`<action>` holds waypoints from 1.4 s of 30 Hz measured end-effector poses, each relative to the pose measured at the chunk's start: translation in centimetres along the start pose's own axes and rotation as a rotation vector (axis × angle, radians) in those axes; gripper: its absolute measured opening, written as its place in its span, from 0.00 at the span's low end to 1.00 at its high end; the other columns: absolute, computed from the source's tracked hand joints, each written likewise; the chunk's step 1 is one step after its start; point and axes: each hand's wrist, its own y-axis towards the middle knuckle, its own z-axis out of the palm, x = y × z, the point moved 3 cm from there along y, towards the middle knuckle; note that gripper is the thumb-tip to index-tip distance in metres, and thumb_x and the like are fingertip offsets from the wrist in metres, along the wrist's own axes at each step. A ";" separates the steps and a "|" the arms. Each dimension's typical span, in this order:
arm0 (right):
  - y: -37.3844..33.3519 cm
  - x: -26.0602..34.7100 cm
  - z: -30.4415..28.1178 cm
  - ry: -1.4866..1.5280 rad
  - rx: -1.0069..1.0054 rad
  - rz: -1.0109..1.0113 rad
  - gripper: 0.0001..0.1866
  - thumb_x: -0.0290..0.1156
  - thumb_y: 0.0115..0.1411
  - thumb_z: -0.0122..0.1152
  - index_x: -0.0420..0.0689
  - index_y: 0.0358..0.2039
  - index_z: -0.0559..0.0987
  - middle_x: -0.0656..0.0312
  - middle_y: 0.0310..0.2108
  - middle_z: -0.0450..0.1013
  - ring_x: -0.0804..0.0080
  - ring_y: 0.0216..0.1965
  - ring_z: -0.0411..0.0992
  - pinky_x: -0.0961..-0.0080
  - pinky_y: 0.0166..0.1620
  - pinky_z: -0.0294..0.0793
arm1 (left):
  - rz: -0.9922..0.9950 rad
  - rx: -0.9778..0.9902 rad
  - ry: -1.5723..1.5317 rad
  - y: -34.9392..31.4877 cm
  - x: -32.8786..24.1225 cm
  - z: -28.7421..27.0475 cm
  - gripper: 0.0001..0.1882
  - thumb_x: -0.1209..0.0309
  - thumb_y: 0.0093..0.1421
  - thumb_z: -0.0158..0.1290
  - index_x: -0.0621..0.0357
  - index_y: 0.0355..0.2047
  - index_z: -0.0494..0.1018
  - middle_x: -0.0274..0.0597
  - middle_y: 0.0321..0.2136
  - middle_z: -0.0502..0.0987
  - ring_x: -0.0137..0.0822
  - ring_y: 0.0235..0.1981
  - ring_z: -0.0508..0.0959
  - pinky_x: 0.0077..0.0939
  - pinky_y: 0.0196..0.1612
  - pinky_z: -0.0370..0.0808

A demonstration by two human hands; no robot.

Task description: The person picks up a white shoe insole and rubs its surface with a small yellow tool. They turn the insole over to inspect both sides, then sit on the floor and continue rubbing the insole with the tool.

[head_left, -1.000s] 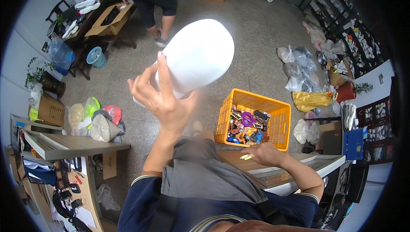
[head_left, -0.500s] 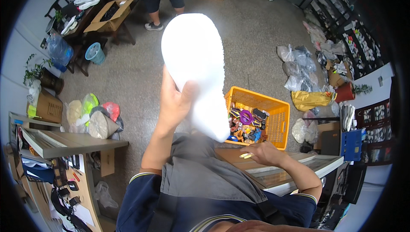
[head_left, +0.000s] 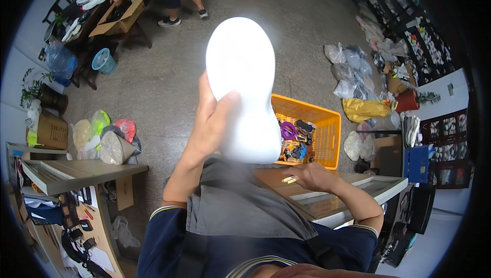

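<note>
A glaring white shoe sole (head_left: 244,68) is held upright in front of me, its wide end pointing away and its rounded narrow end toward my lap. My left hand (head_left: 208,124) is closed on its left edge, with the thumb across the face. My right hand (head_left: 316,177) is low on the right, near the front of the yellow crate. Its fingers are closed on a small yellow-and-white stick-like thing (head_left: 290,179), whose exact kind I cannot make out. The sole hides the crate's left part.
The yellow plastic crate (head_left: 331,142) holds small colourful toys. Grey-framed desks (head_left: 84,175) flank me on both sides. Several bagged bundles (head_left: 353,70) lie on the floor at right. At the far left, another person reaches into a cardboard box (head_left: 135,9).
The sole has turned to show its face more squarely and shifted slightly right. My right hand keeps its grip nearby. The other person has moved left, a hand now in the box.
</note>
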 end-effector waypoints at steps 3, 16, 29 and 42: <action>0.0 0.0 -0.1 -0.005 0.004 0.002 0.26 0.28 0.55 0.61 0.58 0.56 0.74 0.51 0.30 0.79 0.48 0.27 0.77 0.55 0.30 0.78 | 0.020 0.028 -0.030 0.0 -0.1 0.3 0.39 0.64 0.62 0.56 0.69 0.65 0.49 0.59 0.56 0.64 0.42 0.59 0.69 0.35 0.57 0.71; 0.0 -0.1 -0.1 0.043 0.002 -0.006 0.27 0.28 0.55 0.61 0.58 0.57 0.74 0.52 0.28 0.79 0.50 0.26 0.78 0.55 0.31 0.78 | 0.021 -0.033 -0.161 -0.4 -1.3 0.9 0.34 0.62 0.62 0.60 0.68 0.59 0.57 0.56 0.49 0.73 0.38 0.50 0.77 0.30 0.49 0.78; -0.1 -0.5 0.5 0.020 0.033 0.021 0.28 0.29 0.54 0.64 0.59 0.57 0.74 0.53 0.30 0.79 0.49 0.28 0.78 0.55 0.32 0.78 | 0.226 -0.109 -0.021 -0.7 -1.5 0.7 0.25 0.63 0.68 0.53 0.64 0.58 0.61 0.47 0.47 0.72 0.30 0.47 0.74 0.26 0.48 0.75; -0.1 -0.6 0.8 0.013 0.023 0.004 0.28 0.28 0.53 0.63 0.57 0.57 0.73 0.53 0.34 0.80 0.50 0.29 0.78 0.56 0.32 0.78 | 0.264 -0.136 0.006 -0.9 -1.8 0.5 0.24 0.65 0.68 0.52 0.65 0.58 0.59 0.46 0.48 0.71 0.31 0.47 0.74 0.26 0.49 0.74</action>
